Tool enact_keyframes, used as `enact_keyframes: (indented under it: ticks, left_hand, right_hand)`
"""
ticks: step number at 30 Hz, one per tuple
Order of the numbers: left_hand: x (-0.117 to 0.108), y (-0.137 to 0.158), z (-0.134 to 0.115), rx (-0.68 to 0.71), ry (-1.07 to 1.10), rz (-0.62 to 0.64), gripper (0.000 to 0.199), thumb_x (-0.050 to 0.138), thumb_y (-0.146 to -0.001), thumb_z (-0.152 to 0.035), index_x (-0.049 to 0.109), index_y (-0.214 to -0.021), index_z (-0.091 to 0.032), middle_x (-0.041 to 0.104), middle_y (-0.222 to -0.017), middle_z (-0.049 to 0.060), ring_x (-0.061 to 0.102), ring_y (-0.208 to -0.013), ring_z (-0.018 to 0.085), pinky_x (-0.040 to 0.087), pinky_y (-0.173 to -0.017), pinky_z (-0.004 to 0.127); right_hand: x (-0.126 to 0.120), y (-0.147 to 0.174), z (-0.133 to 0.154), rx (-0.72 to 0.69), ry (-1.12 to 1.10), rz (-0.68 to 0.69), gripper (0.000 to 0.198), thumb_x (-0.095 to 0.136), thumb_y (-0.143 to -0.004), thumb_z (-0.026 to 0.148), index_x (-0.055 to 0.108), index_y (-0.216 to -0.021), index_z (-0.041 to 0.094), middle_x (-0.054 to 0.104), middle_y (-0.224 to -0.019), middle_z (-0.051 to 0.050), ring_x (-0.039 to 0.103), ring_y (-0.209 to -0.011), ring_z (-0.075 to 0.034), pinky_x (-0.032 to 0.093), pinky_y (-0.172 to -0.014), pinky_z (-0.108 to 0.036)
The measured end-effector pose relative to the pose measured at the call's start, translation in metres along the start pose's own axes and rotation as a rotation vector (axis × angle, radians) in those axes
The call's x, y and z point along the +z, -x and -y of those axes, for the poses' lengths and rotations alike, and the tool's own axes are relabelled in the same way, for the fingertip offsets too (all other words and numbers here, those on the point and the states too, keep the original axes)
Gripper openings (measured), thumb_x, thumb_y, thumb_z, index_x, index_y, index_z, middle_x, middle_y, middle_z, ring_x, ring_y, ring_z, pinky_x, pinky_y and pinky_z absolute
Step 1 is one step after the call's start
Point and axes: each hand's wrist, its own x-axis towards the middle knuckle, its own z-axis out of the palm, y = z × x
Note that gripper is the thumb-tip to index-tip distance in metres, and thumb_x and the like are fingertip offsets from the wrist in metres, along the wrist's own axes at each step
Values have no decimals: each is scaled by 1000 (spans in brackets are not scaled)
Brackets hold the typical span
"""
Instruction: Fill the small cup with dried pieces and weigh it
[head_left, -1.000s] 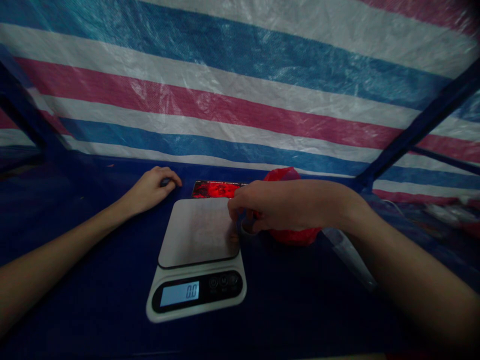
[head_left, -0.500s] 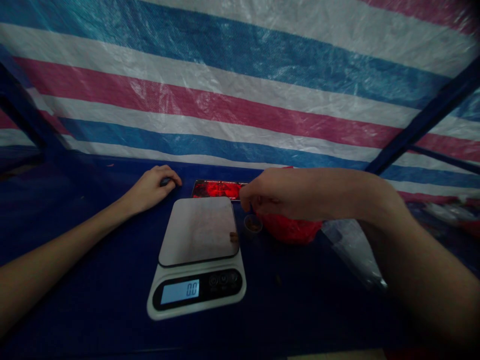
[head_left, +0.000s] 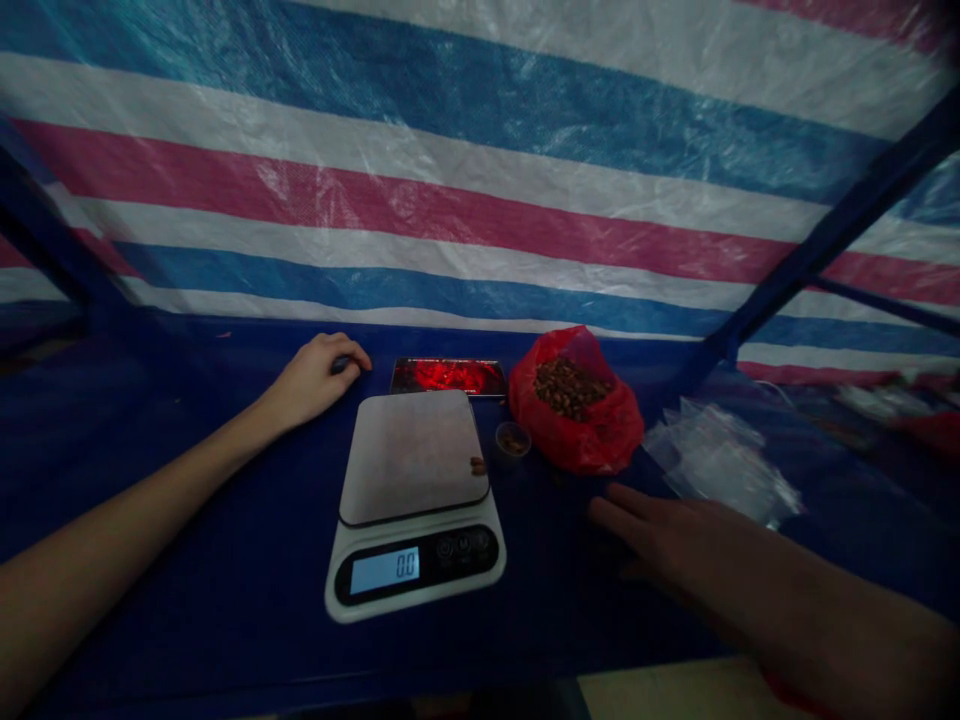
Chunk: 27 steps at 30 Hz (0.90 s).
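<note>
My left hand [head_left: 324, 378] rests on the blue table with its fingers curled in. A small dark thing I cannot make out shows between thumb and fingers. My right hand [head_left: 660, 535] is low over the table at the right, fingers stretched toward the left, nothing visible in them. Between the hands stands a white kitchen scale [head_left: 417, 530], its display reading 0.0. Brown bits [head_left: 478, 466] show at the right edge of its shiny plate. Beside it is a small clear cup [head_left: 513, 440] with brown pieces inside. An open red plastic bag [head_left: 622, 425] holds many small brown pieces.
A phone [head_left: 448, 377] with a lit red screen lies behind the scale. Clear plastic bags [head_left: 724, 460] are piled right of the red bag. Striped sheeting [head_left: 450, 210] hangs behind the blue table [head_left: 247, 560], with a slanted blue frame bar [head_left: 795, 260] at the right.
My right hand has drawn back from above the cup and red bag toward the lower right, opening its fingers and uncovering the bag. My left hand keeps its curled pose. The view has shifted slightly.
</note>
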Motion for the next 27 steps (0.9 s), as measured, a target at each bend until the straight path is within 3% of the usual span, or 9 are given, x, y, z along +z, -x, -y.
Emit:
enact_keyframes:
  ticks: [2, 4, 8, 10, 14, 19, 22, 25, 27]
  left_hand:
    - [0, 0, -1, -4, -3, -5, 29, 51, -85, -33, 77, -89, -22, 74, -100, 8, 66, -100, 28, 51, -100, 46]
    - [0, 0, -2, -1, -5, -9, 28, 52, -84, -32, 77, -89, -21, 74, -100, 8, 65, -100, 28, 51, -100, 46]
    - [0, 0, -2, 14, -11, -3, 29, 51, -84, -32, 78, -88, -21, 75, -100, 9, 65, -100, 29, 50, -99, 47]
    - [0, 0, -1, 21, -15, -2, 29, 51, -84, -32, 78, -88, -21, 75, -100, 9, 65, -100, 29, 51, -98, 47]
    - [0, -1, 0, 19, -12, -8, 27, 52, -84, -32, 77, -86, -23, 76, -99, 8, 65, -99, 29, 51, -97, 46]
    - [1, 0, 0, 27, -3, -20, 27, 51, -85, -33, 77, -86, -23, 76, -97, 7, 65, -98, 28, 51, -96, 47]
    - [2, 0, 1, 22, 2, -24, 28, 50, -85, -32, 76, -86, -23, 76, -97, 7, 65, -99, 28, 51, -96, 47]
    - [3, 0, 1, 16, 8, -21, 28, 50, -86, -32, 76, -87, -22, 75, -98, 8, 64, -99, 29, 50, -96, 48]
    - [4, 0, 1, 10, 11, -29, 27, 50, -85, -32, 75, -87, -22, 75, -97, 8, 64, -99, 29, 50, -97, 48]
  right_hand:
    - [-2, 3, 5, -69, -22, 38, 90, 52, -85, 2, 42, -163, 46, 69, -149, -3, 75, -119, -31, 67, -89, -46]
    - [-13, -13, 18, -134, -50, 72, 89, 48, -83, -2, 46, -160, 43, 69, -148, -5, 74, -121, -30, 66, -88, -45]
    - [-37, -74, 45, -115, -90, 153, 39, 51, -93, 1, 73, -109, 28, 80, -107, -4, 76, -81, -21, 59, -68, -33]
    - [-41, -102, 50, -97, -58, 36, 22, 52, -104, 12, 71, -103, 23, 76, -102, -5, 73, -79, -19, 54, -68, -31]
    - [-36, -137, 47, -122, 0, -177, 16, 56, -108, 21, 71, -108, 19, 73, -106, -7, 70, -93, -20, 53, -80, -32]
    - [-20, -150, 37, -127, -130, -214, 9, 64, -106, 23, 72, -106, 19, 73, -103, -6, 69, -92, -19, 53, -84, -31]
    - [-19, -146, 32, -67, -242, -285, 14, 67, -104, 26, 69, -93, 19, 72, -90, -2, 67, -80, -15, 51, -75, -26]
    - [-24, -135, 25, -38, -224, -149, 23, 69, -103, 30, 67, -82, 20, 70, -75, 1, 64, -65, -13, 45, -62, -24]
    - [-25, -129, 20, -12, -164, 2, 17, 73, -101, 28, 70, -85, 21, 72, -76, 1, 68, -65, -14, 45, -60, -25]
